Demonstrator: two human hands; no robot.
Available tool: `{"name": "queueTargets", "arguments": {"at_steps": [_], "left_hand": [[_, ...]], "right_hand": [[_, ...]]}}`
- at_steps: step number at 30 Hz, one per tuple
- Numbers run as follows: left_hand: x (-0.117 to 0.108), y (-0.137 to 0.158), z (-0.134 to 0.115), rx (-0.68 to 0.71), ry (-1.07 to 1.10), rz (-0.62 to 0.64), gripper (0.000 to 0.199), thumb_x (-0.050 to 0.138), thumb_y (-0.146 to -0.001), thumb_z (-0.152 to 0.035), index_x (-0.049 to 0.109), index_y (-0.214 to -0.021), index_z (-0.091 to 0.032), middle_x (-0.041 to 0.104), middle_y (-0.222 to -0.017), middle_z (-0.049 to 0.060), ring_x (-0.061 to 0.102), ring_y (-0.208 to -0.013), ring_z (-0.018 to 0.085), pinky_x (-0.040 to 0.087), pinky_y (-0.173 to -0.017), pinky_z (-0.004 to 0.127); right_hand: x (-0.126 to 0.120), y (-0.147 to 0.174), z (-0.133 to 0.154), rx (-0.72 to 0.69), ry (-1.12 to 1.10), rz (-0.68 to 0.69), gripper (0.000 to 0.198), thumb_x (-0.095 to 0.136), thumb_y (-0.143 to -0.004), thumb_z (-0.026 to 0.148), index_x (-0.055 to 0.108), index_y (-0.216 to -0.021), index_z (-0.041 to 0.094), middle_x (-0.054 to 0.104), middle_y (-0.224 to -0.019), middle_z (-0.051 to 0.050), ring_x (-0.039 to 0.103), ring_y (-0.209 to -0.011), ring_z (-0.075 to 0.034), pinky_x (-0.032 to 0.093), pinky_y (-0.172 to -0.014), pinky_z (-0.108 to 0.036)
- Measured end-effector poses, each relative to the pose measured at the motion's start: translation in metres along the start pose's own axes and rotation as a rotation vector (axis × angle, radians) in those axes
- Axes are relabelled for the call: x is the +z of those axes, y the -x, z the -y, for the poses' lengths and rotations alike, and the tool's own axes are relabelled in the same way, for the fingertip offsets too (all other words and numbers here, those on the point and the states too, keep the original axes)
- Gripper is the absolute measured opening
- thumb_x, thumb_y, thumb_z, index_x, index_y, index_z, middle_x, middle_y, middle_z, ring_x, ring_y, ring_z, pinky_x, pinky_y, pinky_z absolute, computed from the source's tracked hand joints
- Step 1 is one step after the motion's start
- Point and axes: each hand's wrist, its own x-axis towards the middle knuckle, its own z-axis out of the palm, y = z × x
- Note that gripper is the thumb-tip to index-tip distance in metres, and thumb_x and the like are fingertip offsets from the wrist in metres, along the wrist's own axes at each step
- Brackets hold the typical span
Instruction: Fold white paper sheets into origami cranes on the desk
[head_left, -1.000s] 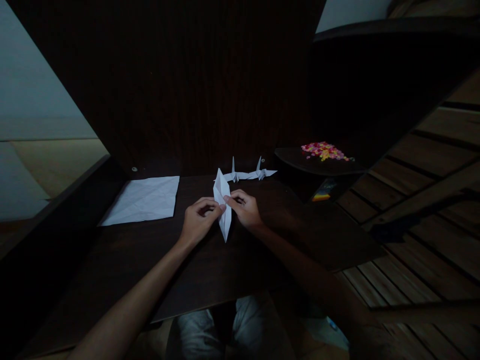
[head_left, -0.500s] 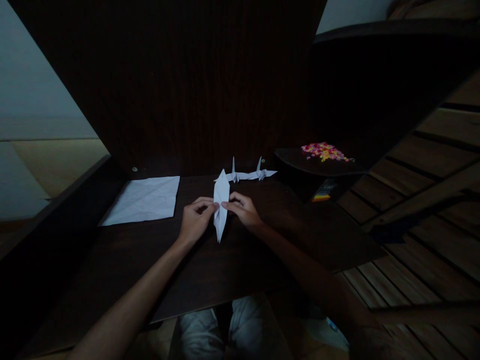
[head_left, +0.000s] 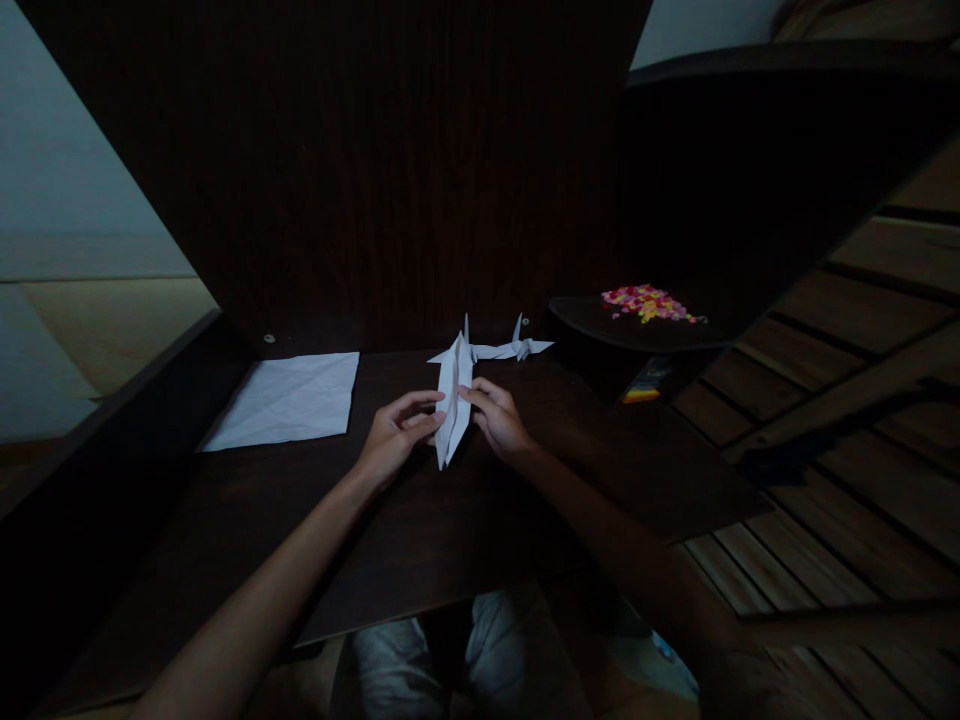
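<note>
A folded piece of white origami paper point(head_left: 451, 385), long and pointed at both ends, is held upright lengthwise over the dark desk. My left hand point(head_left: 394, 430) pinches its left edge between thumb and fingers. On the opposite edge, my right hand point(head_left: 499, 418) grips it with the thumb in front. A lengthwise gap shows between its layers. Just behind it stand two white paper cranes point(head_left: 523, 347); the left one is partly hidden by the held paper. To the left lies a flat, creased white sheet point(head_left: 281, 400).
A small dark shelf point(head_left: 577, 318) at the right bears a pile of pink, red and yellow bits point(head_left: 646, 302). Beneath it is a colourful item point(head_left: 643, 385). The desk point(head_left: 420, 540) has a tall back panel and a raised left side. Slatted wood point(head_left: 840, 510) lies to the right.
The folded paper has shifted slightly right and turned, and its layers now show a lengthwise gap. Both hands have moved a little right with it, and the left fingers are more spread.
</note>
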Motion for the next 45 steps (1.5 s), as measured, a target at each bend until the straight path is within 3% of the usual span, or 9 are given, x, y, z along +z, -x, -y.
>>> {"name": "queueTargets", "arguments": {"at_steps": [8,14,17,22,27,32,40,45], "left_hand": [[-0.0009,0.0019,-0.0026,-0.045,0.021,0.116,0.056,0.081,-0.060,-0.027,0.063,-0.110,-0.014,0.067,-0.071,0.003,0.061,-0.066,0.015,0.047,-0.065,0.027],[-0.0009,0.0020,-0.0033,-0.019,-0.023,0.106,0.049,0.079,-0.064,-0.030,0.064,-0.108,-0.015,0.065,-0.066,0.000,0.059,-0.063,0.013,0.046,-0.063,0.025],[-0.0003,0.0017,-0.0023,0.002,-0.084,0.087,0.042,0.080,-0.062,-0.032,0.067,-0.099,-0.016,0.064,-0.065,-0.001,0.058,-0.060,0.012,0.045,-0.061,0.025],[0.0005,-0.0001,0.0000,0.077,-0.215,0.032,0.027,0.082,-0.057,-0.036,0.070,-0.069,-0.016,0.069,-0.090,0.006,0.062,-0.075,0.017,0.049,-0.070,0.029],[-0.0029,-0.0031,0.0018,0.116,-0.288,-0.020,0.027,0.077,-0.061,-0.041,0.069,-0.055,-0.017,0.070,-0.086,0.007,0.063,-0.080,0.020,0.049,-0.072,0.030],[-0.0050,-0.0043,0.0015,0.125,-0.287,-0.044,0.024,0.076,-0.063,-0.040,0.071,-0.058,-0.017,0.071,-0.085,0.007,0.064,-0.080,0.020,0.049,-0.073,0.030],[-0.0023,-0.0027,-0.0013,0.061,-0.276,-0.018,0.025,0.080,-0.056,-0.039,0.070,-0.057,-0.016,0.070,-0.092,0.008,0.065,-0.085,0.022,0.050,-0.076,0.031],[-0.0033,-0.0023,0.0008,0.059,-0.311,0.007,0.025,0.080,-0.056,-0.037,0.069,-0.057,-0.016,0.069,-0.092,0.009,0.065,-0.081,0.021,0.051,-0.072,0.031]], "right_hand": [[0.0013,0.0000,0.0012,0.036,-0.127,0.025,0.023,0.074,-0.062,0.034,0.056,-0.065,0.019,0.057,-0.067,0.004,0.053,-0.065,-0.012,0.045,-0.061,-0.024],[0.0006,0.0003,-0.0002,0.000,-0.021,-0.012,0.026,0.076,-0.061,0.036,0.056,-0.065,0.020,0.059,-0.067,0.003,0.054,-0.064,-0.013,0.044,-0.060,-0.025],[-0.0009,-0.0013,-0.0019,-0.047,0.015,-0.040,0.027,0.076,-0.060,0.037,0.056,-0.064,0.020,0.058,-0.066,0.004,0.054,-0.064,-0.013,0.043,-0.061,-0.025],[-0.0027,-0.0045,-0.0039,-0.133,0.092,-0.074,0.028,0.076,-0.061,0.039,0.055,-0.064,0.020,0.054,-0.062,0.004,0.051,-0.060,-0.012,0.039,-0.056,-0.024],[-0.0017,-0.0031,-0.0048,-0.124,0.121,-0.035,0.032,0.075,-0.063,0.040,0.052,-0.062,0.019,0.053,-0.063,0.004,0.050,-0.060,-0.011,0.038,-0.057,-0.024],[-0.0023,-0.0017,-0.0065,-0.132,0.185,0.044,0.033,0.075,-0.063,0.041,0.051,-0.060,0.019,0.054,-0.069,0.002,0.050,-0.063,-0.012,0.040,-0.060,-0.025],[-0.0056,-0.0062,-0.0056,-0.301,0.304,-0.053,0.033,0.071,-0.066,0.042,0.052,-0.053,0.019,0.048,-0.069,0.002,0.048,-0.067,-0.013,0.038,-0.061,-0.026],[-0.0046,-0.0058,-0.0053,-0.292,0.239,-0.072,0.031,0.073,-0.065,0.040,0.052,-0.055,0.019,0.047,-0.068,0.002,0.048,-0.065,-0.012,0.038,-0.061,-0.026]]}}
